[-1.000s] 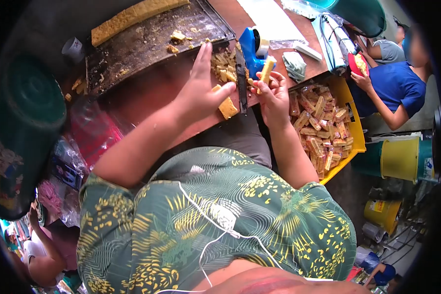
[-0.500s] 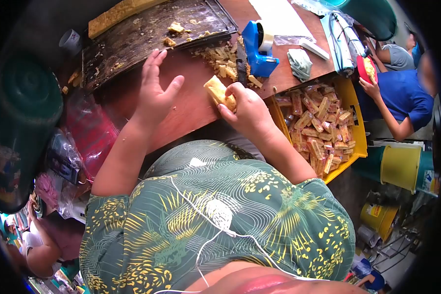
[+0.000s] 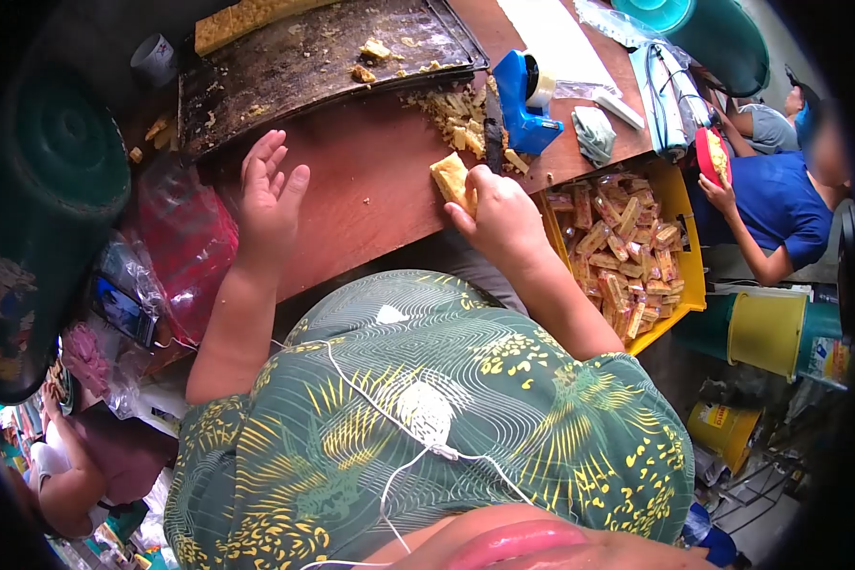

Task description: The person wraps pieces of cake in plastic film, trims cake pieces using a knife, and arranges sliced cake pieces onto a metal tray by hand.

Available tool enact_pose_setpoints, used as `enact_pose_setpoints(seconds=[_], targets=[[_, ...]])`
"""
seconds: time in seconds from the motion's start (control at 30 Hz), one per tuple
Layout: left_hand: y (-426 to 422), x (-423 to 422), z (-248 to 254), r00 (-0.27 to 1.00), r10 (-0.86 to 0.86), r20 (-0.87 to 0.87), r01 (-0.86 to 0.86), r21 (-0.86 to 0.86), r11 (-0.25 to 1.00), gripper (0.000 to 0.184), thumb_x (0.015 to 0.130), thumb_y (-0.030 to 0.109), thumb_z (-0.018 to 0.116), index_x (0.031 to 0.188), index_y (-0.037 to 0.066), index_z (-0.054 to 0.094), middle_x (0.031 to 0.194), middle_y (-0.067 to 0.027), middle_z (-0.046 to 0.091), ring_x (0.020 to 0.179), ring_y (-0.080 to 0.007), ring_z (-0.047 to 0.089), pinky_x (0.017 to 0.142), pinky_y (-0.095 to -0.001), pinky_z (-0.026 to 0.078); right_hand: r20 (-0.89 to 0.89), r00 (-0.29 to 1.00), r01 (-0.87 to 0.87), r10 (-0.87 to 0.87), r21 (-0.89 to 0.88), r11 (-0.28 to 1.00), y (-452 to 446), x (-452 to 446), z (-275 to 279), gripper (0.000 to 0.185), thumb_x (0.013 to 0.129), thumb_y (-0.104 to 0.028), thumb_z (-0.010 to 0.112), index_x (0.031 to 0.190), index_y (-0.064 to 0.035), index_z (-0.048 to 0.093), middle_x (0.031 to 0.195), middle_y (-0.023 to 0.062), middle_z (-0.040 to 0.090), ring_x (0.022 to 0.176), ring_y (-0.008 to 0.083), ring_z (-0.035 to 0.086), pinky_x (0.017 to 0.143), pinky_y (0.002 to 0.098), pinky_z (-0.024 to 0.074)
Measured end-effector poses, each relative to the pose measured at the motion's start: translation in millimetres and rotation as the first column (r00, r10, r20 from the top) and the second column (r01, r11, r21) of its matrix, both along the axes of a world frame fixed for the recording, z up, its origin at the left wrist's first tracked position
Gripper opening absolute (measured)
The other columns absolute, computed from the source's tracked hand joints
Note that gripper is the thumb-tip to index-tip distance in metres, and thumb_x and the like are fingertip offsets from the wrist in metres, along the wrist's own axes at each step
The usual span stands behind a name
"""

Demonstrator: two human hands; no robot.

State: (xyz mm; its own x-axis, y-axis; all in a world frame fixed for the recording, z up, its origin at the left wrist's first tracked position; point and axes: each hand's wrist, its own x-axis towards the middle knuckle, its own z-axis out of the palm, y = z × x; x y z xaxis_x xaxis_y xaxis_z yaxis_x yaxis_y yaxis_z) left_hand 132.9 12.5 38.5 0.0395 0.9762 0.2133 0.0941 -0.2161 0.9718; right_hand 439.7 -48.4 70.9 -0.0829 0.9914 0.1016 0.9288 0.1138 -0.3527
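Note:
My right hand [image 3: 503,218] grips a yellow, bread-like cake bar [image 3: 454,180] near the front edge of the brown table [image 3: 351,223]. Fingers apart and holding nothing, my left hand [image 3: 271,199] is raised over the table's left part. Beyond it lies a dark, crumb-covered baking tray [image 3: 304,81] with a long uncut slab of cake [image 3: 247,24] along its far side. Loose cake scraps [image 3: 456,114] are heaped between the tray and a blue tape dispenser [image 3: 527,104].
A yellow crate [image 3: 689,256] full of wrapped bars [image 3: 622,256] stands at the right. A folded cloth [image 3: 594,135] lies by the dispenser. Red plastic bags [image 3: 185,237] and a large green bin [image 3: 47,228] are at left. A person in blue [image 3: 769,204] holds a red bowl [image 3: 712,157].
The camera view has shifted. My left hand has moved left, away from the bar. My right hand still holds the bar, now slightly farther right in the picture.

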Motion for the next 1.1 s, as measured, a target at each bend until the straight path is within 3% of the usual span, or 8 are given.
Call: enact_pose_setpoints(seconds=[0.2,0.27,0.33,0.4,0.5,0.73,0.9,1.1], targets=[[-7.9,0.5,9.8,0.999,-0.009,0.042,0.007,0.032,0.999,0.055,0.102,0.011,0.064,0.152,0.005,0.042,0.155,-0.0078,0.043,0.142,-0.0229,0.043,0.119,-0.0380,0.033,-0.069,0.992,0.099,-0.102,-0.051,0.994,8.9,6.2,-0.5,0.049,0.086,-0.033,0.082,0.114,-0.0048,0.054,0.099,0.0237,0.069,0.093,0.0451,0.068,0.081,0.0504,0.0549],[-11.9,-1.3,11.6,0.997,-0.001,0.073,0.000,0.022,1.000,0.053,0.102,0.008,0.062,0.151,0.003,0.042,0.154,-0.0085,0.044,0.139,-0.0210,0.044,0.118,-0.0342,0.034,-0.371,0.919,0.086,-0.132,-0.138,0.987,16.2,22.8,4.1,0.048,0.089,-0.026,0.082,0.119,-0.0029,0.052,0.093,0.0145,0.071,0.086,0.0310,0.072,0.079,0.0429,0.0569],[-9.7,-7.7,11.6,0.995,0.001,0.103,-0.003,0.023,1.000,0.052,0.103,0.007,0.062,0.151,0.003,0.042,0.153,-0.0085,0.044,0.139,-0.0205,0.044,0.118,-0.0337,0.034,-0.860,0.485,-0.129,-0.157,-0.249,0.960,22.9,45.6,-2.5,0.041,0.094,-0.021,0.078,0.120,-0.0027,0.052,0.096,0.0065,0.069,0.086,0.0179,0.070,0.078,0.0344,0.0564],[-7.7,-11.3,12.1,0.999,-0.002,0.046,0.001,0.026,1.000,0.052,0.102,0.008,0.062,0.151,0.004,0.043,0.153,-0.0083,0.045,0.139,-0.0209,0.044,0.118,-0.0348,0.034,-0.985,0.005,-0.253,-0.171,-0.167,0.953,14.5,63.9,1.6,0.039,0.098,-0.019,0.074,0.126,-0.0039,0.052,0.113,0.0097,0.067,0.098,0.0147,0.068,0.085,0.0315,0.0571],[2.0,2.9,20.2,0.990,-0.055,-0.132,0.071,0.123,0.990,0.052,0.100,0.010,0.065,0.149,0.005,0.046,0.152,-0.0095,0.047,0.140,-0.0229,0.046,0.119,-0.0367,0.034,-0.966,-0.242,-0.285,-0.089,-0.017,0.958,2.2,92.2,1.4,0.046,0.102,-0.024,0.068,0.136,-0.0010,0.047,0.125,0.0187,0.065,0.108,0.0256,0.070,0.091,0.0388,0.0597],[22.6,114.0,91.4,0.669,-0.346,-0.657,0.639,0.271,0.720,0.049,0.092,0.019,0.074,0.136,0.005,0.059,0.145,-0.0176,0.054,0.140,-0.0353,0.048,0.119,-0.0439,0.039,-0.939,-0.233,0.280,0.253,0.184,0.942,17.4,189.1,-4.7,0.054,0.103,-0.038,0.065,0.138,0.0021,0.053,0.125,0.0155,0.067,0.109,0.0259,0.069,0.097,0.0412,0.0581],[24.1,246.5,109.0,0.160,-0.133,-0.978,0.908,0.093,0.408,0.055,0.090,0.038,0.074,0.132,0.005,0.064,0.149,-0.0155,0.054,0.145,-0.0334,0.043,0.123,-0.0514,0.031,-0.880,-0.309,0.404,0.361,0.222,0.888,73.0,258.3,-16.5,0.048,0.098,-0.040,0.071,0.127,-0.0037,0.061,0.116,0.0112,0.069,0.104,0.0239,0.067,0.090,0.0407,0.0583],[26.7,368.4,78.3,0.043,-0.019,-0.999,0.837,0.026,0.547,0.057,0.092,0.029,0.064,0.133,-0.010,0.059,0.148,-0.0291,0.048,0.142,-0.0395,0.043,0.119,-0.0518,0.032,-0.888,-0.374,0.481,0.267,0.061,0.875,140.6,316.1,-88.4,0.050,0.103,-0.041,0.063,0.135,-0.0046,0.052,0.117,0.0154,0.064,0.105,0.0287,0.065,0.091,0.0456,0.0590]])
